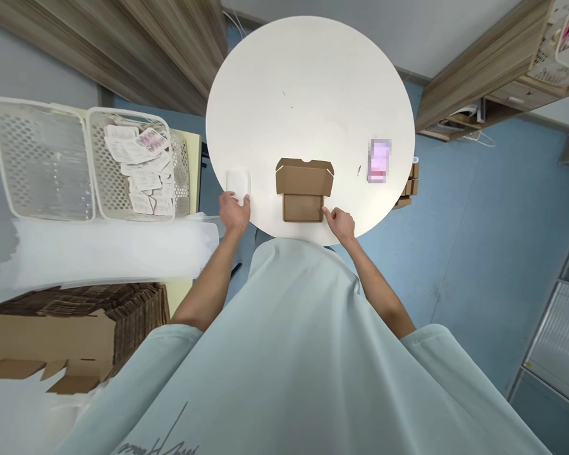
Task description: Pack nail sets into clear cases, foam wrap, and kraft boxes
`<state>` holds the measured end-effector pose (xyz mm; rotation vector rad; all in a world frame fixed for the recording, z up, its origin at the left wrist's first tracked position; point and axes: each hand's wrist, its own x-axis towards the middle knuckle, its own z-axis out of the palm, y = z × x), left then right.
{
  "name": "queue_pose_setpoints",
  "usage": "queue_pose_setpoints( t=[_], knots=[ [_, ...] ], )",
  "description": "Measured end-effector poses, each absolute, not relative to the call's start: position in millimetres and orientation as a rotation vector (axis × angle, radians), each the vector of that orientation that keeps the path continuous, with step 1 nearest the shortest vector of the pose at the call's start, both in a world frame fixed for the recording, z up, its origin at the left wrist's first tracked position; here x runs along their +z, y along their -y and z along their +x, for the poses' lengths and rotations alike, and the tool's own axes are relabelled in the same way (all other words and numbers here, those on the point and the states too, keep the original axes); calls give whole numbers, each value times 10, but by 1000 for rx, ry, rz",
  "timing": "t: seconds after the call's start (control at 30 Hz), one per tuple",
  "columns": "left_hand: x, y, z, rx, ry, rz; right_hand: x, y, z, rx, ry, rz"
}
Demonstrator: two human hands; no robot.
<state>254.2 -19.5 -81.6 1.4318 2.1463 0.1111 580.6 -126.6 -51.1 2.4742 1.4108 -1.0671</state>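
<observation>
An open brown cardboard box (303,208) lies on the round white table (308,82), close to its near edge, with its lid folded back away from me. My right hand (340,224) is at the box's right wall, thumb at the wall and the other fingers curled. Left of the box, my left hand (234,213) grips the near end of a flat white rectangular packet (238,182), thumb and fingers at its sides. What the packet contains does not show.
A pink-purple blurred item (378,161) lies at the table's right. To the left stand two white baskets, one with clear plastic pieces (69,161), one with white packets (145,167). Nearer are a white sheet stack (109,249) and flattened cardboard boxes (47,338).
</observation>
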Motion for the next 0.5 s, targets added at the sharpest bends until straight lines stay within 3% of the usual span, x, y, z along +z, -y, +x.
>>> queue_pose_setpoints(
  t=[0.3,0.5],
  knots=[
    [-961,-285,2398,-8,-2208,1186,-289,1384,5683,-1151,-1339,2565],
    [-964,-260,2486,27,-2236,1349,-197,1378,5677,-1167,-1370,2584]
  ],
)
